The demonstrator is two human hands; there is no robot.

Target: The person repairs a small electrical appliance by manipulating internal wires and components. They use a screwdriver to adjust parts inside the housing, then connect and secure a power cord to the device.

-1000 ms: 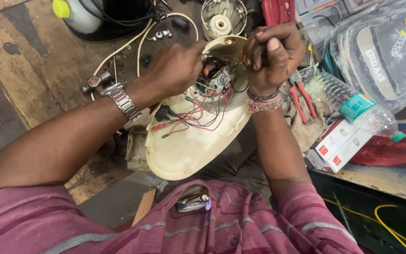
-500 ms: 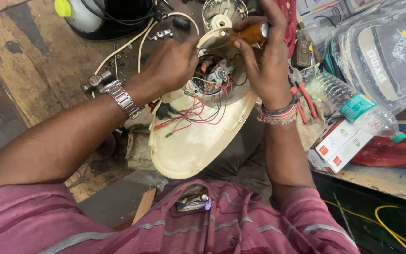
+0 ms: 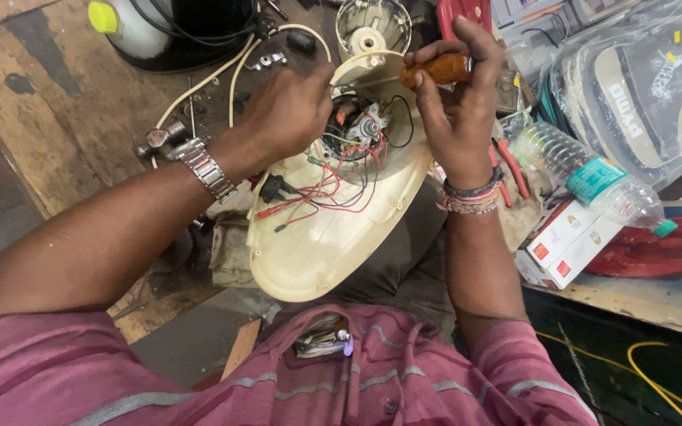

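Shirt: a striped maroon shirt fills the near edge, small items tucked in its chest pocket.
Housing: a cream oval plastic appliance housing rests open on the person's lap, red and black wires loose across it.
Left hand: the left hand, steel watch on the wrist, curls its fingers onto the housing's motor.
Right hand: the right hand is closed around an amber-handled screwdriver above the motor.
Right side: a clear plastic water bottle lies beside a white-and-red carton.
Far: a white cord loops over the worn wooden workbench.
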